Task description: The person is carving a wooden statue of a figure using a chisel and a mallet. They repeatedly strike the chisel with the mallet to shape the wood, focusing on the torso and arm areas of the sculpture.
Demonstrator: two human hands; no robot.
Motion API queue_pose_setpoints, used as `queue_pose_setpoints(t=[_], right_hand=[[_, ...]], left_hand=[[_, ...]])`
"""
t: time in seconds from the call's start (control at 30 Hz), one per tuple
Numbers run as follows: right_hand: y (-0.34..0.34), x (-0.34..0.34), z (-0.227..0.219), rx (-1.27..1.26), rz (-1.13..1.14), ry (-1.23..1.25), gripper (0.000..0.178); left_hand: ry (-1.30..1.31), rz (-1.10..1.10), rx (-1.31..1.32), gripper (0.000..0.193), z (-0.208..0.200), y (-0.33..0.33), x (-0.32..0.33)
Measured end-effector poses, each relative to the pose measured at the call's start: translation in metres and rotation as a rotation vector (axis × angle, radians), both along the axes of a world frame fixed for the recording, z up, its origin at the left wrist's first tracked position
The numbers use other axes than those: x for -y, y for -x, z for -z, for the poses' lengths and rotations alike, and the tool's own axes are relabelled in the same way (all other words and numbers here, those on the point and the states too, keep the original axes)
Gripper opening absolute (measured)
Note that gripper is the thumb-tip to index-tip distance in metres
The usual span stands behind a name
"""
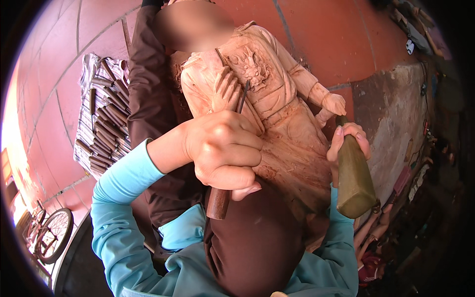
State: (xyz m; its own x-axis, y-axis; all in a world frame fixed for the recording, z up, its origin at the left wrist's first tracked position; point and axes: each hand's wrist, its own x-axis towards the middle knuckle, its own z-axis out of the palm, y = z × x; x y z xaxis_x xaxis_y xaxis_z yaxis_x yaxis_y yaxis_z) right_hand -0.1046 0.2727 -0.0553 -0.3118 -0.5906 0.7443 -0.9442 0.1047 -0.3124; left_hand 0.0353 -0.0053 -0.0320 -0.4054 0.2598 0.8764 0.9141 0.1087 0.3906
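A large wooden statue point(287, 119) of a robed figure lies in front of me, with a carved beast's head point(255, 67) in relief on its chest. My left hand point(225, 148) is closed in a fist around a chisel point(217, 204); its brown wooden handle sticks out below the fist. The thin dark blade rises above the hand toward the chest relief. Whether its tip touches the wood, I cannot tell. At the right, my right hand point(355, 138) grips a heavy olive-brown mallet point(355, 185) by its narrow end, near the statue's carved fist point(334, 103). The mallet's thick end points back toward me.
Many dark-handled tools point(111, 119) lie on a striped cloth point(85, 143) at the left, on red floor tiles point(47, 106). My brown-trousered leg point(257, 237) is beside the statue. A worn block point(391, 104) stands at the right. A bicycle point(53, 235) stands lower left.
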Motion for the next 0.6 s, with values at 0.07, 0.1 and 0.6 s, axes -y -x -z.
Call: queue_pose_setpoints(t=[0.07, 0.1, 0.6], right_hand=[[0.000, 0.000, 0.002, 0.001, -0.005, -0.001, 0.059], [0.000, 0.000, 0.002, 0.001, -0.007, -0.002, 0.059], [-0.005, -0.001, 0.003, 0.103, 0.057, 0.030, 0.058]], left_hand=[[-0.003, -0.003, 0.023, 0.040, -0.002, -0.002, 0.002], [-0.006, -0.003, 0.034, 0.039, -0.004, -0.002, 0.003], [0.085, -0.678, -0.005, 0.020, -0.008, 0.034, -0.083]])
